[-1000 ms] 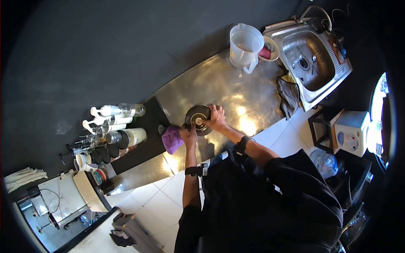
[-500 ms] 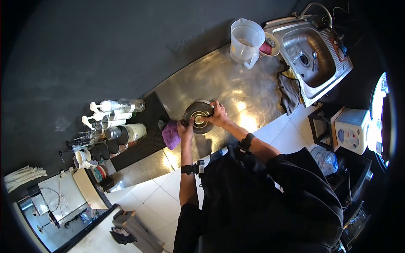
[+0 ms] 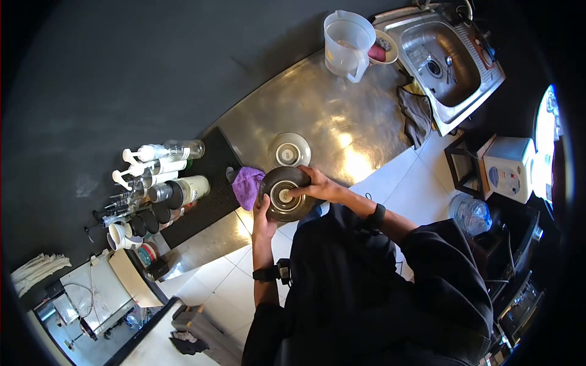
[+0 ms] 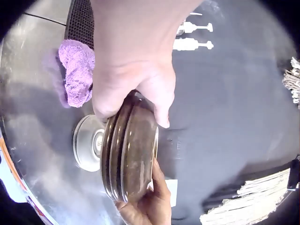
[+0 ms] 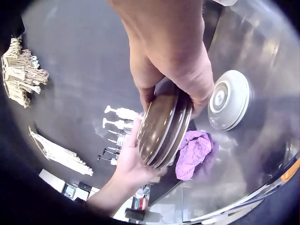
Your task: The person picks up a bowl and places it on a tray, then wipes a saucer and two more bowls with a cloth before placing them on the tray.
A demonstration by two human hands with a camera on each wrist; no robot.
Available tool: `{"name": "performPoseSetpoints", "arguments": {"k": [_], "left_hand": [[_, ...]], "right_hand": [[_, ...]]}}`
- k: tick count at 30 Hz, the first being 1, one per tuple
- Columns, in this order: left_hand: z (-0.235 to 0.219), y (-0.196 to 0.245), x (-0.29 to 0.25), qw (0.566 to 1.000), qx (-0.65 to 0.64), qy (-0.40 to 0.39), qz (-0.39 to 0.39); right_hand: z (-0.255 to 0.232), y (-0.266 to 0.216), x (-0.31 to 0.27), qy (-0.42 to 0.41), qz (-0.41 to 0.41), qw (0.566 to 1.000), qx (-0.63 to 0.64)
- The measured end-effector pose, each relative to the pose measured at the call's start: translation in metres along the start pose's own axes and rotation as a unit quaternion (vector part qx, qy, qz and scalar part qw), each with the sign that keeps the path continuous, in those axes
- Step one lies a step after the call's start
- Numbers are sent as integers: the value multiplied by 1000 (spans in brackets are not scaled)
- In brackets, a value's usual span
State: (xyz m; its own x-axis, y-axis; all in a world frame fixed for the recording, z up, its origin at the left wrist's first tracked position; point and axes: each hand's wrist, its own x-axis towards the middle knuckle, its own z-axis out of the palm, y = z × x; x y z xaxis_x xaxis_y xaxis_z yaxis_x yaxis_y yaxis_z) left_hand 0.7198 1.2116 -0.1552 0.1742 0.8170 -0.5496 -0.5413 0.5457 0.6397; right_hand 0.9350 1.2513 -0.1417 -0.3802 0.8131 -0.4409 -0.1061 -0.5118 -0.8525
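Note:
Between my two hands I grip a stack of a few brown saucers (image 3: 290, 211), bottoms up, above the counter's front edge. My left hand (image 3: 264, 223) has the left rim, its thumb on the upper face. On the opposite rim, my right hand (image 3: 322, 186) reaches its thumb over the underside of the top saucer. The left wrist view shows the ridged edges of the saucers (image 4: 133, 150) lying close together. Behind them, a couple of white saucers (image 5: 236, 101) sit upside down on the metal counter (image 3: 342, 116). A crumpled purple cloth (image 3: 247, 188) lies left of the stack.
A black mat (image 3: 210, 207) with pump bottles (image 3: 177, 149) and cups lies at the left. At the back right stand a clear plastic pitcher (image 3: 348, 46), a bowl (image 3: 389, 56) with scrubbers and a steel sink (image 3: 448, 110). A dark cloth (image 3: 415, 116) hangs at the counter edge.
Both hands have lifted the brown saucers and drawn them toward the body. The white saucers that were beneath them now show on the counter.

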Motion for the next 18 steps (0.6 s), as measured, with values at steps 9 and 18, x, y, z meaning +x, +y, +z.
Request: {"name": "performPoseSetpoints", "arguments": {"k": [9, 18], "left_hand": [[-22, 15, -31, 991, 3, -95, -92], [-13, 22, -74, 917, 24, -271, -291]], "right_hand": [[42, 21, -60, 105, -47, 993, -8], [136, 54, -168, 352, -88, 919, 156]]}}
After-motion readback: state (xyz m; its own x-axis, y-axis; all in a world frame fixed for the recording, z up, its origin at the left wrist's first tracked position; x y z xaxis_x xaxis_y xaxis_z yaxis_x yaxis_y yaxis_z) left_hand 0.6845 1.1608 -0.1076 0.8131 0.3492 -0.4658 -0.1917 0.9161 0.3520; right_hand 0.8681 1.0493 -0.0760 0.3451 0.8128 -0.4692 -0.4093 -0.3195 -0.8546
